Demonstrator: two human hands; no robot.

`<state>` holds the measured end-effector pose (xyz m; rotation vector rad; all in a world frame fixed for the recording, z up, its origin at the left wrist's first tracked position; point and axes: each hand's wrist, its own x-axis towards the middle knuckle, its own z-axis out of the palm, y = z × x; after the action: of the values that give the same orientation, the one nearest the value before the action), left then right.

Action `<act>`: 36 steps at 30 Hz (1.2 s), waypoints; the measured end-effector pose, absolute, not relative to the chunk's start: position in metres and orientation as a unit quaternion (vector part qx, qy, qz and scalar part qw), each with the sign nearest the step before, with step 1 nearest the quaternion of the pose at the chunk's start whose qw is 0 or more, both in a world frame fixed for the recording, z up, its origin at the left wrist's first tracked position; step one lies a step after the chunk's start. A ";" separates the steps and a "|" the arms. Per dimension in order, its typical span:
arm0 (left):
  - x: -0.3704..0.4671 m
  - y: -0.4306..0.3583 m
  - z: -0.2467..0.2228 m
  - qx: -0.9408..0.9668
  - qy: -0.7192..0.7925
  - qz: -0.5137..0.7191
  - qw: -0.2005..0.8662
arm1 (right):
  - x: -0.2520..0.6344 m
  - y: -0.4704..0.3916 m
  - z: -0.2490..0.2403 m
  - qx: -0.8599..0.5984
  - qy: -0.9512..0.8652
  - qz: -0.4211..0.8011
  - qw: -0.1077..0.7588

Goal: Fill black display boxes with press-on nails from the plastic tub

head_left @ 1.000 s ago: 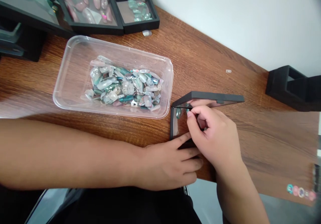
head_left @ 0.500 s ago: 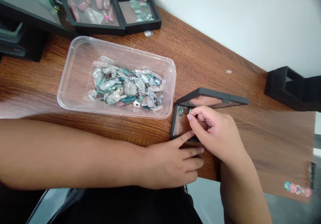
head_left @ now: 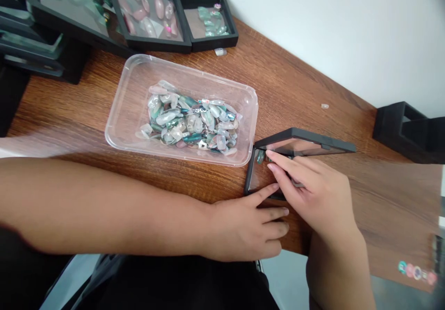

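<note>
A black-framed case point(head_left: 247, 179) with a clear film lies open near the table's front edge, its lid point(head_left: 313, 139) tilted up at the back. Inside at its left is a teal press-on nail point(head_left: 260, 156). My left hand point(head_left: 246, 226) rests with fingers spread, its index fingertip at the case's front. Over the case is my right hand point(head_left: 313, 185), thumb and index finger slightly apart near the teal nail; no item shows between those fingertips. Left of the case stands a clear plastic tub point(head_left: 130, 101) with a pile of nails point(head_left: 191, 122).
Cases with pink nails point(head_left: 149, 11) and green nails point(head_left: 212, 22) stand at the back left, beside stacked black cases point(head_left: 34, 46). Loose nails point(head_left: 220, 52) point(head_left: 325, 106) lie on the wooden table. A black holder point(head_left: 399, 124) is at right, small round ornaments point(head_left: 417, 273) at lower right.
The thumb and index finger of my right hand have parted from their pinch and point further left in the case. My left hand stays at the case's front. The view has shifted slightly.
</note>
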<state>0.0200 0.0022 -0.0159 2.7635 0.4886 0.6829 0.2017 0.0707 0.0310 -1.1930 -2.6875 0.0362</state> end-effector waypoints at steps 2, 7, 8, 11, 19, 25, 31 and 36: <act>0.020 0.002 -0.016 0.947 0.168 0.240 0.133 | 0.202 0.071 0.030 -0.406 -0.908 0.003 0.106; 0.020 0.002 -0.016 0.947 0.165 0.241 0.135 | 0.200 0.071 0.031 -0.427 -0.897 0.024 0.115; 0.020 0.002 -0.016 0.947 0.165 0.240 0.135 | 0.200 0.071 0.031 -0.432 -0.895 0.027 0.113; 0.020 0.002 -0.016 0.948 0.162 0.238 0.134 | 0.200 0.070 0.033 -0.442 -0.890 0.030 0.110; 0.020 0.001 -0.015 0.948 0.172 0.234 0.128 | 0.199 0.069 0.032 -0.464 -0.873 0.076 0.127; 0.020 0.002 -0.014 0.949 0.171 0.229 0.130 | 0.198 0.068 0.033 -0.467 -0.868 0.087 0.145; 0.020 0.002 -0.014 0.954 0.162 0.216 0.132 | 0.207 0.070 0.036 -0.460 -0.867 0.112 0.154; 0.021 0.002 -0.015 0.954 0.160 0.216 0.135 | 0.211 0.074 0.036 -0.457 -0.864 0.140 0.157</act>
<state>0.0206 0.0016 -0.0153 2.7639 0.4630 0.6261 0.2106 0.0743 0.0361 -1.3063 -2.4729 0.4019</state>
